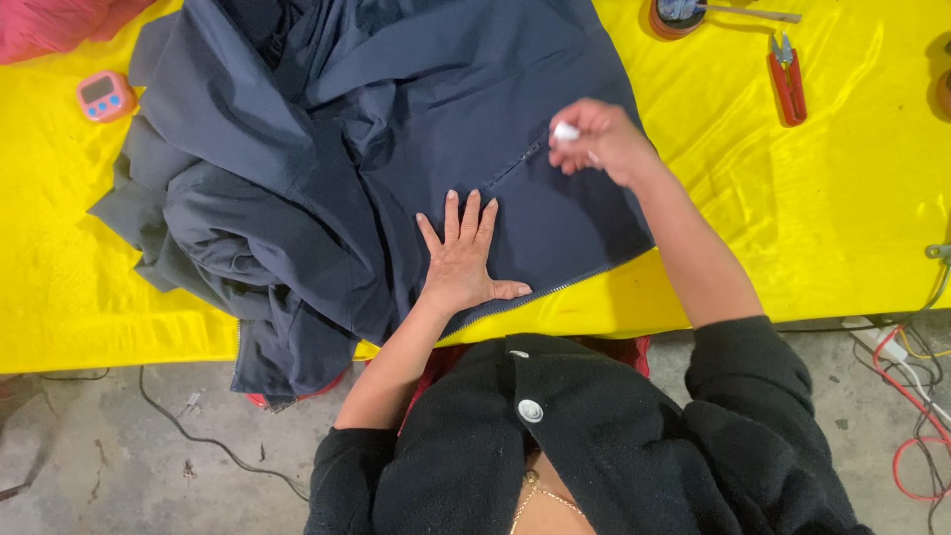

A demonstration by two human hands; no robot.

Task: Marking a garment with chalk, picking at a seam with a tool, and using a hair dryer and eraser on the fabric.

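Observation:
A dark navy jacket (376,129) lies spread and bunched on a yellow-covered table (832,198). My left hand (461,258) presses flat on the jacket near its zipper edge, fingers spread. My right hand (599,139) hovers over the jacket's right side by a pocket zipper, fingers pinched on a small white object (566,131); it is too small to tell what it is.
A pink timer (104,96) sits at the far left of the table. Red snips (789,84) and a round container (678,15) with a metal tool lie at the back right. Pink fabric (50,25) shows top left. Cables (916,396) trail on the concrete floor.

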